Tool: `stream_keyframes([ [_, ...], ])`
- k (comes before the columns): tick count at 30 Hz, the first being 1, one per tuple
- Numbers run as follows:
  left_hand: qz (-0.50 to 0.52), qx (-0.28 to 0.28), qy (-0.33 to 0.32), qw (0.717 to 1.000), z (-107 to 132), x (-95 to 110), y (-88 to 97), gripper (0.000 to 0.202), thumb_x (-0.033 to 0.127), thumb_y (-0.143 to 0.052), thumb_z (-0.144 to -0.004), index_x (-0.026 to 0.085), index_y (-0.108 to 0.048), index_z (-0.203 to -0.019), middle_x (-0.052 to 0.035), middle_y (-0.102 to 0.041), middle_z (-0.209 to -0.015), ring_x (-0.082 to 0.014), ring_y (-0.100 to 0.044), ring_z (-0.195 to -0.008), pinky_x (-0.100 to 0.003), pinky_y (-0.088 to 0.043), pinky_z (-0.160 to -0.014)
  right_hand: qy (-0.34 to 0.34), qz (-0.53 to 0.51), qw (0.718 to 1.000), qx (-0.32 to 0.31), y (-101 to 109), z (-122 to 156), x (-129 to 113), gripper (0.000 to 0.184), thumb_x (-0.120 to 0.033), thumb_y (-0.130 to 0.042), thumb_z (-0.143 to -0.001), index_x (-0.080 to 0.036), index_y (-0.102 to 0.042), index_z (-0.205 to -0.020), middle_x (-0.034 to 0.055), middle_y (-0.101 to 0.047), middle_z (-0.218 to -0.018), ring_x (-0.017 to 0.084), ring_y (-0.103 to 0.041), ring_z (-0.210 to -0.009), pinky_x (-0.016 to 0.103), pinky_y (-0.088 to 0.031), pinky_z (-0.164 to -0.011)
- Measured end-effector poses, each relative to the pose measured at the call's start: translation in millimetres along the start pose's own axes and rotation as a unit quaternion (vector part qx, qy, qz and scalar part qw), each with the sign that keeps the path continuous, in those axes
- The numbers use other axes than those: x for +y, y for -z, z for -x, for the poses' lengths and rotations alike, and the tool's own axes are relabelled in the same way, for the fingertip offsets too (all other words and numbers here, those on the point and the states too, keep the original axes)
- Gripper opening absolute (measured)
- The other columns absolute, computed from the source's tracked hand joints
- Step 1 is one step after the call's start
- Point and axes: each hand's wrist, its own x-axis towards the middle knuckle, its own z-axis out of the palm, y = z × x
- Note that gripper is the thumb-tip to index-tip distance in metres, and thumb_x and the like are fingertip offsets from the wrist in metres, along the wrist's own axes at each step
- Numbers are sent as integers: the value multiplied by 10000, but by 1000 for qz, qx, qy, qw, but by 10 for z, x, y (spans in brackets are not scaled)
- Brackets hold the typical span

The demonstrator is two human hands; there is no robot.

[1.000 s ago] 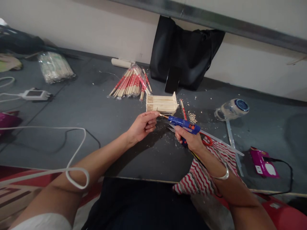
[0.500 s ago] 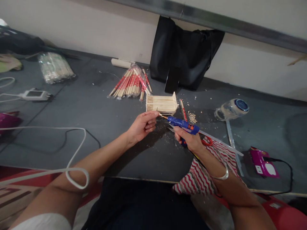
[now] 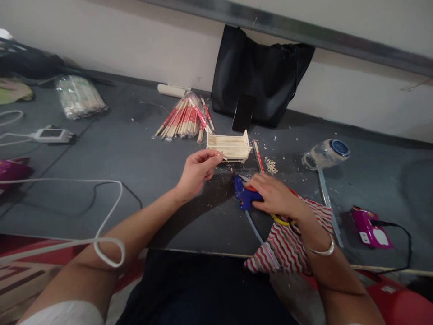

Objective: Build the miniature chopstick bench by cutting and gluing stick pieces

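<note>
"What containers are you seeing, taking the gap between your hands as the clock's centre?"

"On the grey table (image 3: 118,153), a black bag (image 3: 260,76) is standing against the wall between twelve and one, its dark sides hiding whatever is inside. At eleven, a plastic packet (image 3: 184,117) is holding red-banded chopsticks; at ten, well apart, a clear packet (image 3: 81,97) is holding pale sticks. The stick rack (image 3: 230,146) is sitting at twelve, just ahead of you. Between two and three, a clear glass mug (image 3: 323,155) is showing a blue disc; whether that is lid or base, I cannot tell."

"Any writing?"

"Between three and four, a purple box (image 3: 371,231) is bearing a pale label too small to read. The chopsticks' red printing is blurring too."

"What is hidden, and what are your fingers doing?"

"Your right hand (image 3: 274,194), at three, is covering the handle of the blue glue gun (image 3: 244,194) and much of the scissors (image 3: 244,178), one blade poking out. Its fingers are bending over both; I cannot tell whether they are gripping either. Your left hand (image 3: 198,171), at nine, is pinching a short stick (image 3: 224,158) between thumb and forefinger, by the rack's near side. Only its tip is showing; whether it is touching the rack is unclear."
</note>
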Motion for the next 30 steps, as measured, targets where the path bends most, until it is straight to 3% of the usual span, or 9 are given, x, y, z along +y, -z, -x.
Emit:
stream_keyframes([
  [2,-26,4,-26,999,2,-1,-5,63,200,-818,-701,181,-760,-719,80,-427,-469,-29,-267,-396,-185,-196,-382,31,6,999,-24,33,41,32,309,-202,-729,-790,-187,-702,-1097,101,-693,-1035,267,-620,-988,409,-521,-912],
  [4,-50,8,-49,998,-2,-9,-4,37,185,-806,-709,185,-770,-719,68,-470,-481,-37,-289,-406,-194,-202,-390,50,-15,999,-3,67,74,34,329,-238,-732,-823,-198,-719,-1150,107,-696,-1097,270,-632,-1036,427,-531,-945],
  [9,-118,8,-93,989,-5,-42,7,39,158,-800,-729,179,-778,-705,39,-561,-540,-55,-369,-472,-186,-263,-447,17,-110,979,171,110,12,-143,284,-317,-609,-975,-242,-692,-1236,92,-713,-1173,226,-683,-1023,379,-579,-907],
  [11,-140,12,-103,985,0,-52,7,56,145,-814,-722,176,-778,-692,34,-566,-543,-64,-398,-496,-187,-295,-477,-11,-102,965,242,95,-86,-261,255,-291,-570,-999,-240,-700,-1213,81,-735,-1102,216,-697,-961,369,-588,-880],
  [14,-169,11,-115,979,10,-57,7,71,129,-831,-711,180,-785,-690,35,-553,-529,-76,-418,-515,-191,-312,-504,9,-73,952,296,67,-263,-396,242,-249,-535,-1010,-220,-714,-1170,87,-750,-1062,223,-701,-991,363,-583,-901],
  [21,-225,-13,-140,964,3,-30,33,82,118,-791,-740,196,-815,-739,50,-522,-495,-83,-377,-494,-196,-269,-500,-11,-109,951,291,39,-522,-362,308,-200,-500,-997,-239,-687,-1239,60,-758,-1079,207,-709,-974,360,-578,-919],
  [30,-252,-21,-137,958,20,71,-37,186,36,-751,-737,212,-795,-697,-13,-759,-725,-133,-613,-643,-206,-449,-648,-18,-109,955,275,-72,-611,-311,307,-190,-560,-994,-262,-683,-1265,66,-759,-1208,227,-705,-1119,405,-567,-1015],
])
